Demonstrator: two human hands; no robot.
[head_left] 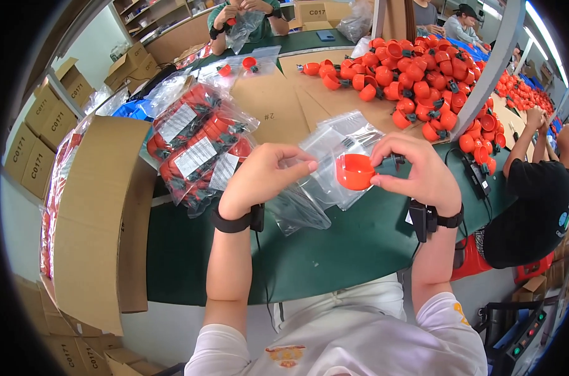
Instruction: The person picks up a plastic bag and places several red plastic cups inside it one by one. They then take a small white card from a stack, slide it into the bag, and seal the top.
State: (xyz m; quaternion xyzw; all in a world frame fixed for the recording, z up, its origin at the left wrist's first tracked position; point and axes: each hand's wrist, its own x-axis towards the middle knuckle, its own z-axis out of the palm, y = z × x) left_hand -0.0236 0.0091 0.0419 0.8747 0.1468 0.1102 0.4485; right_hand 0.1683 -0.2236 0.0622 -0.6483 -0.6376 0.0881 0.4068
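My right hand (419, 172) grips a red plastic drinker cup (354, 172) by the side with its black fitting (391, 164). The cup's open side shows, and it is over a stack of clear zip bags (350, 130). My left hand (265, 175) is to the left of the cup, its thumb and fingers pinched together at the edge of a clear plastic bag (300, 210). The bag spreads from under these fingers onto the green table (334, 250). How firmly the left fingers hold the film is hard to see.
Filled, labelled bags of red cups (200, 141) lie left of my hands. A large pile of loose red cups (416, 78) is at the back right, beside a grey post (494, 69). An open carton (96, 219) stands left. Co-workers sit across (250, 22) and right (535, 194).
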